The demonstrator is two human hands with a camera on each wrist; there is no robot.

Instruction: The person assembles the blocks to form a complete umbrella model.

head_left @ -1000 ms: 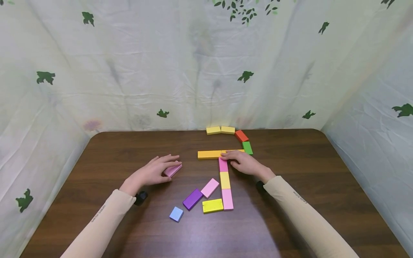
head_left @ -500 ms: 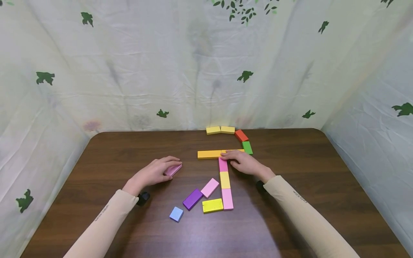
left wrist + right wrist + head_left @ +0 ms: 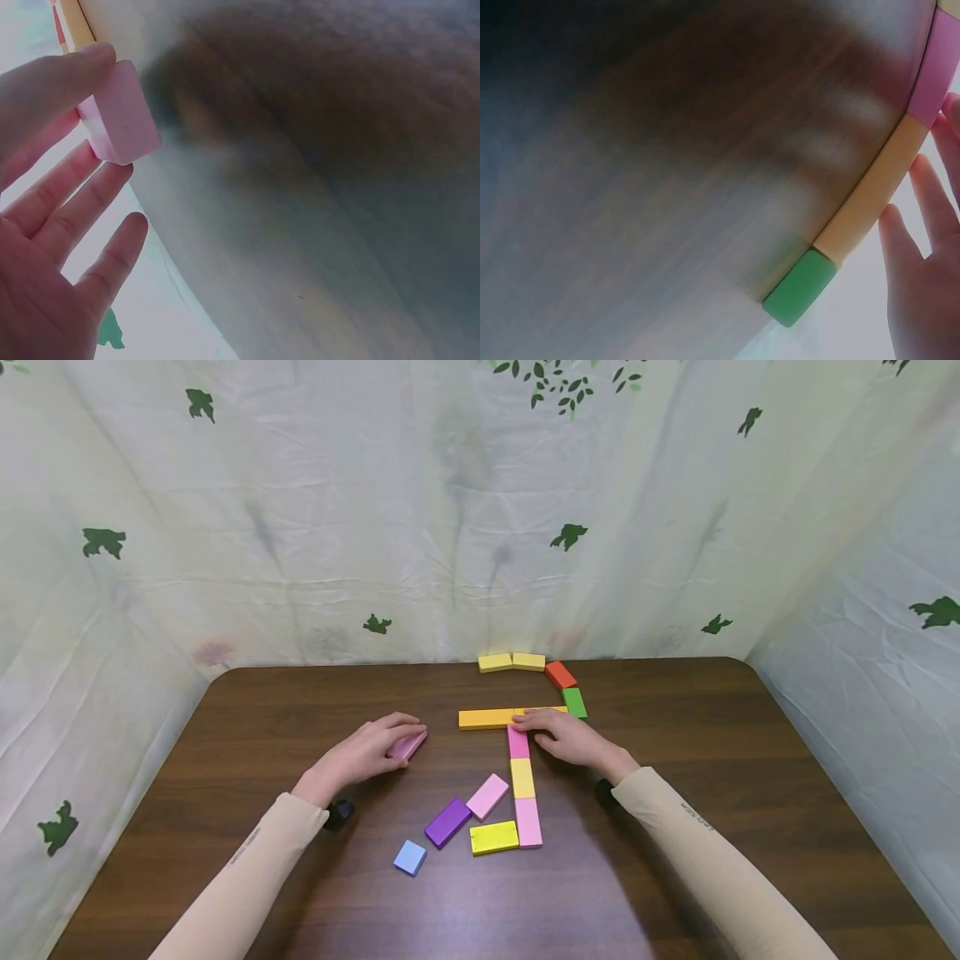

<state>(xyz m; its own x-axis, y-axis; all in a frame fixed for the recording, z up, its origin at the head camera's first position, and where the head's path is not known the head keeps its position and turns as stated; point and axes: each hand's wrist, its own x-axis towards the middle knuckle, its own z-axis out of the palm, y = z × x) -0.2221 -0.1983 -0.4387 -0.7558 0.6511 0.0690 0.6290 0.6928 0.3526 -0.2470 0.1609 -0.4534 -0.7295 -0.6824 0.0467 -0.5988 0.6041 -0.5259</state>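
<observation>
My left hand (image 3: 360,754) pinches a pink block (image 3: 407,746) between thumb and fingers, left of the other blocks. In the left wrist view this pink block (image 3: 124,116) looks tilted, and the little finger is apart from it. My right hand (image 3: 568,739) rests its fingertips where a row of orange blocks (image 3: 486,720) meets the pink block (image 3: 518,743) topping a column. The right wrist view shows relaxed, spread fingers along the orange block (image 3: 874,195). Below in the column come a yellow block (image 3: 522,778) and another pink block (image 3: 528,823).
A green block (image 3: 574,702), a red block (image 3: 561,675) and two pale yellow blocks (image 3: 512,662) curve behind the orange row. Nearer lie a bright yellow block (image 3: 494,838), a pink block (image 3: 487,797), a purple block (image 3: 448,823) and a blue block (image 3: 410,857). A cloth (image 3: 315,527) hangs behind the table.
My left hand has closed its fingers on the pink block and shifted it slightly right and away from me. The right hand has stayed in place.
</observation>
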